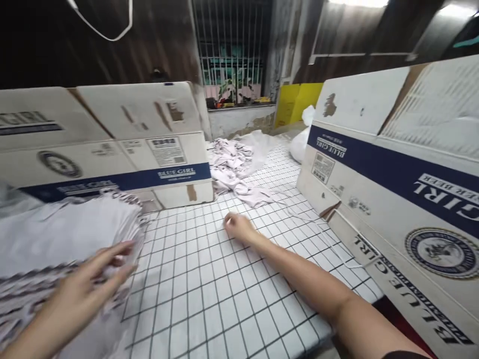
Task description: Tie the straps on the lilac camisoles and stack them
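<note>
My left hand point(95, 279) lies with fingers stretched out against the near edge of a stack of folded white cloth pieces point(63, 229) at the left. My right hand point(239, 227) reaches forward over the white grid-patterned cloth surface point(209, 294), its fingers curled down onto the cloth; whether it holds anything is hidden. A heap of crumpled white cloth point(235, 167) lies beyond the right hand, about a hand's length away.
A Blue Girl cardboard box wall point(112, 144) stands at the left back, another point(392, 184) along the right. A white bag point(305, 134) and a yellow panel point(295, 102) sit at the back near a barred window point(232, 50).
</note>
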{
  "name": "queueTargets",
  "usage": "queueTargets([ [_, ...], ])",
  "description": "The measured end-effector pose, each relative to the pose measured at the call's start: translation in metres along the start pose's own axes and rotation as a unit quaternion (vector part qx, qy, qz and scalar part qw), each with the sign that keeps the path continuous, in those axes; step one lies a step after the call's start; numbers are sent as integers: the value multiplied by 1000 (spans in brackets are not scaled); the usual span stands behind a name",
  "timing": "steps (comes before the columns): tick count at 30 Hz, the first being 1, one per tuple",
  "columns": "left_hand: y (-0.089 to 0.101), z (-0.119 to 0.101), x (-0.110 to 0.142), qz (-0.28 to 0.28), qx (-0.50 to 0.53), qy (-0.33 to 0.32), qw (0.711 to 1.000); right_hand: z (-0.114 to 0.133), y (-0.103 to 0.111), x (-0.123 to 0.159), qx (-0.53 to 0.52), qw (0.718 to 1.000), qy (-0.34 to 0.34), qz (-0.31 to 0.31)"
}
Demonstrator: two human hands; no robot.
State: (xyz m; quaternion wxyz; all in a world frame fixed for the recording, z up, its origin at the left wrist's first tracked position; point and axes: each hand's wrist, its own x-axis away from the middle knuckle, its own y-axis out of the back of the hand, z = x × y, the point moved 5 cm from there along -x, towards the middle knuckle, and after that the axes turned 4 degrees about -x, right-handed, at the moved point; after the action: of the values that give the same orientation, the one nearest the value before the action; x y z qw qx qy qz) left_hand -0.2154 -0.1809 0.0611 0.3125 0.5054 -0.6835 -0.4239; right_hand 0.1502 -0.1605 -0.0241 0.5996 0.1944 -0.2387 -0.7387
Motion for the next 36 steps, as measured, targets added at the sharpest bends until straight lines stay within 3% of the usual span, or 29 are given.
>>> queueTargets([
  [1, -14, -36, -27, -25, 28, -20, 999, -23, 39, -24, 14, 998, -21, -56],
  [3, -51, -113, -87, 2, 70, -82, 994, -62, 102, -66, 35, 987, -56, -145],
  [5, -90, -177, -152, 4, 105, -123, 987, -86, 136, -100, 43, 980, -64, -181],
  [7, -129, -224, -214, -30, 99, -143, 984, -93, 141, -128, 39, 983, -46, -172],
  [9, -169, -251, -260, -37, 91, -131, 987, -88, 126, -151, 29, 990, -24, -134],
  [11, -199, -261, -287, -26, 85, -97, 991, -79, 107, -168, 13, 996, -18, -88],
  [13, -211, -257, -295, -8, 89, -61, 994, -66, 95, -174, -15, 999, -15, -40],
  [15, -200, -246, -288, 3, 101, -39, 994, -51, 95, -168, -55, 998, 1, 6],
  [18, -156, -231, -252, 24, 159, -66, 985, -18, 107, -134, -187, 975, 60, 99],
  [20, -126, -228, -212, 81, 243, -135, 957, 10, 114, -98, -322, 922, 88, 198],
  [22, -108, -226, -165, 178, 328, -182, 909, 36, 118, -57, -421, 855, 83, 290],
  [23, -104, -222, -141, 233, 357, -181, 886, 45, 119, -39, -439, 837, 69, 318],
  [25, -101, -209, -98, 318, 397, -139, 850, 54, 122, -10, -442, 832, 48, 331],
  [28, -101, -176, -61, 350, 423, -56, 834, 43, 123, 8, -397, 867, 30, 298],
  [30, -106, -149, -53, 325, 401, -13, 856, 19, 113, 10, -324, 905, -7, 277],
  [31, -110, -134, -52, 287, 372, 5, 883, 2, 108, 9, -265, 931, -37, 250],
  [33, -115, -106, -47, 152, 286, 29, 946, -30, 102, 12, -117, 981, -85, 132],
  [34, -116, -97, -40, 73, 237, 34, 968, -41, 101, 17, -53, 993, -86, 64],
  [36, -123, -90, -14, -43, 154, 30, 987, -50, 91, 35, 3, 999, -38, -7],
])
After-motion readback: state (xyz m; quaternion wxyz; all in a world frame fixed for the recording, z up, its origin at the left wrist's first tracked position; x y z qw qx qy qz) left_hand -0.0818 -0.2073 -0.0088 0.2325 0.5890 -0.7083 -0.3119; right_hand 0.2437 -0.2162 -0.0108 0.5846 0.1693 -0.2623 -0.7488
